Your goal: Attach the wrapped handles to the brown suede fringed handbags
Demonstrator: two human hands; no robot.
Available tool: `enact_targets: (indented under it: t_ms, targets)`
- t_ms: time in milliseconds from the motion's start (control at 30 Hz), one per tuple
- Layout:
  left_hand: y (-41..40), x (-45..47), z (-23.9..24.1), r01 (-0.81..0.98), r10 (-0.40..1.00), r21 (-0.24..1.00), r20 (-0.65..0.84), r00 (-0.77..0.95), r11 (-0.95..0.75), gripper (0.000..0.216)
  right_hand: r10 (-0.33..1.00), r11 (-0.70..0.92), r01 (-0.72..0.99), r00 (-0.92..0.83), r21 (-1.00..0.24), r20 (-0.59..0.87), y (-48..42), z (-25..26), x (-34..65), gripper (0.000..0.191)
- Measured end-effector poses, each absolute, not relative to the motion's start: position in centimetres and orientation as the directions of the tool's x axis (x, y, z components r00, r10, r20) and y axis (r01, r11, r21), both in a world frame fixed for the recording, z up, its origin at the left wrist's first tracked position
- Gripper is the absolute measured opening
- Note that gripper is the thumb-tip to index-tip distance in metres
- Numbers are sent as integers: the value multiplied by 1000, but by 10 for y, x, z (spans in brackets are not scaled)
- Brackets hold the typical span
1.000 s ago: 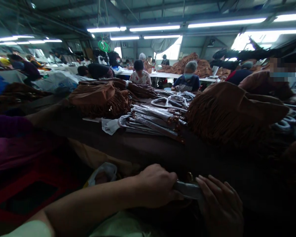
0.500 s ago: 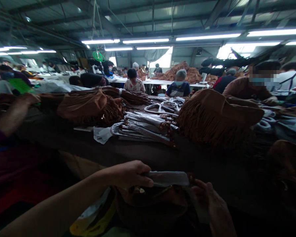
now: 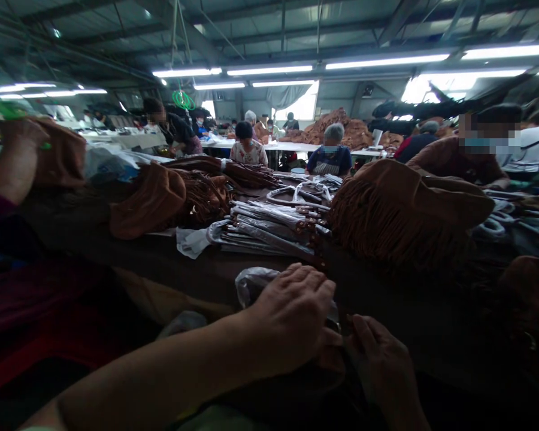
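My left hand (image 3: 291,311) is closed over a plastic-wrapped bag handle (image 3: 254,281), whose wrapped loop pokes out behind the knuckles. My right hand (image 3: 381,353) has its thumb and fingers pinched together at the brown end of the same handle, just right of my left fingers. Beneath both hands sags a brown suede-like bag (image 3: 330,362), mostly in shadow and partly covered by my left forearm. Beyond them on the dark table lies a pile of plastic-wrapped handles (image 3: 269,230) with brown tabs and metal rivets.
Brown fringed bags (image 3: 399,209) are heaped at right, and another fringed bag (image 3: 150,200) lies at left. A co-worker's hand (image 3: 15,155) holds up a brown piece (image 3: 60,152) at far left. Other people work at tables behind.
My left hand has moved right along the handle and now covers its middle and most of its brown end. The co-worker's hand at left has risen with a brown piece.
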State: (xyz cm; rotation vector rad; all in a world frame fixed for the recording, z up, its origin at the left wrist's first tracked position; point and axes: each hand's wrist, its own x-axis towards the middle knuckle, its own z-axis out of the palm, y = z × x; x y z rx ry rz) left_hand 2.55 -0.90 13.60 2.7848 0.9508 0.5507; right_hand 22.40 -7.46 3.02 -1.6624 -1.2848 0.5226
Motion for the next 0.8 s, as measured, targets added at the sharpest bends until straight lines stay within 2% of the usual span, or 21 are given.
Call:
enact_targets:
  t_ms: [67, 133, 200, 267, 300, 367, 433, 567, 700, 800]
  targets:
    - [-1, 48, 138, 548, 598, 266, 171, 783, -793, 50, 925, 9, 528, 317, -849, 208, -74, 40, 221, 42]
    - [15, 63, 137, 544, 544, 383, -118, 831, -747, 40, 927, 5, 514, 319, -858, 196, -75, 38, 224, 44]
    - [32, 69, 131, 571, 478, 489, -313, 821, -660, 38, 914, -16, 480, 364, -877, 182, -77, 23, 233, 45]
    - [45, 70, 119, 615, 521, 542, -339, 784, -572, 38, 889, -69, 474, 428, -878, 161, -79, -1, 241, 42]
    - [49, 71, 110, 639, 568, 564, -327, 755, -524, 39, 885, -115, 507, 443, -854, 144, -80, -15, 243, 41]
    - [54, 71, 90, 656, 620, 638, -338, 709, -402, 40, 877, -127, 613, 436, -780, 200, -82, -39, 242, 46]
    - [54, 75, 68, 659, 646, 699, -372, 666, -277, 44, 871, -61, 722, 376, -690, 317, -82, -57, 236, 48]
    - [47, 85, 34, 690, 720, 713, -412, 559, -128, 51, 795, 83, 871, 235, -484, 559, -79, -75, 223, 41]
    - [34, 90, 18, 678, 731, 733, -433, 528, -55, 51, 742, 152, 919, 137, -364, 656, -84, -76, 218, 40]
    - [21, 85, 24, 677, 706, 734, -455, 542, -47, 36, 687, 221, 948, 16, -230, 727, -94, -65, 214, 30]
